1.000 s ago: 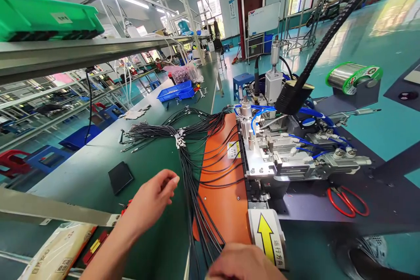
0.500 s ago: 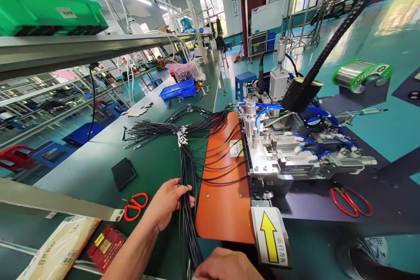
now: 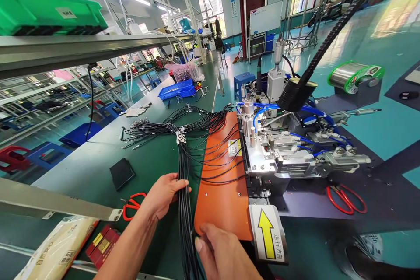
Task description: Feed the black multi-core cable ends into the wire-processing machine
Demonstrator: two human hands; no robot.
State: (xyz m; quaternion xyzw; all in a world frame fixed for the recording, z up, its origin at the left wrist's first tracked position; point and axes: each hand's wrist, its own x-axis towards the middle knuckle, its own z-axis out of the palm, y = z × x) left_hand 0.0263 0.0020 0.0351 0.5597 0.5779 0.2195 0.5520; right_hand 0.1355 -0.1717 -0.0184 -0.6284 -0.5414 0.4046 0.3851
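A thick bundle of black cables (image 3: 183, 170) runs toward me down the green bench, fanning out at a cluster of white tags (image 3: 180, 136). My left hand (image 3: 166, 193) is closed around the bundle beside the orange mat (image 3: 223, 201). Lower down, my right hand (image 3: 220, 251) pinches the same cables near the mat's front corner. Several single cables loop across the mat toward the metal machine (image 3: 278, 157) with blue hoses.
Red scissors (image 3: 133, 203) and a black pad (image 3: 121, 173) lie left of my left hand. A second pair of red scissors (image 3: 346, 197) lies right of the machine. A yellow arrow label (image 3: 267, 234) sits at the mat's front. A solder spool (image 3: 356, 76) stands at right.
My left hand reached right and closed on the cable bundle, gathering it straight beside the mat. My right hand moved up along the cables and grips them higher.
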